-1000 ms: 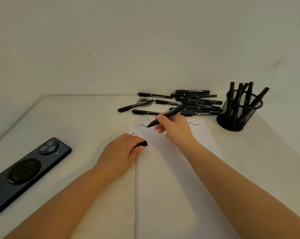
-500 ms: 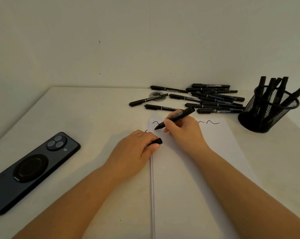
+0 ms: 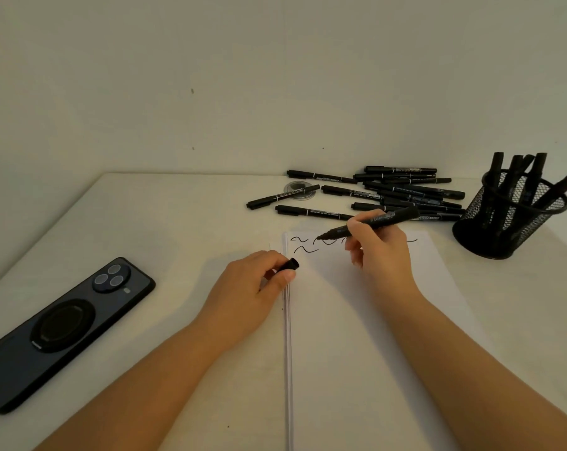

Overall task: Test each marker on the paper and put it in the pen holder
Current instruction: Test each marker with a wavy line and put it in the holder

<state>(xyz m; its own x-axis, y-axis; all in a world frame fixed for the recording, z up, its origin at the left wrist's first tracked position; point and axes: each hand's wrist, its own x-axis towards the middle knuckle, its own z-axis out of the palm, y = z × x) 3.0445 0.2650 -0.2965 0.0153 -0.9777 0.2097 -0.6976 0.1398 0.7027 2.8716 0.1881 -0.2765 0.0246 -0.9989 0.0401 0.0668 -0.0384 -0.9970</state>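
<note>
My right hand (image 3: 378, 252) grips an uncapped black marker (image 3: 370, 222), its tip pointing left just above the top of the white paper (image 3: 357, 336), where several wavy black lines show. My left hand (image 3: 252, 284) rests at the paper's left edge and pinches the marker's black cap (image 3: 290, 264). A pile of several black markers (image 3: 399, 193) lies on the table behind the paper. The black mesh pen holder (image 3: 506, 219) stands at the right with several markers upright in it.
A dark phone (image 3: 60, 330) lies face down on the table's left side. A small round clear lid (image 3: 300, 189) sits under one marker at the left end of the pile. A plain wall rises close behind the white table (image 3: 161, 229).
A new wavy line now shows under the first one at the paper's top left. My right hand has lifted the marker tip and shifted right. My left hand stays put with the cap.
</note>
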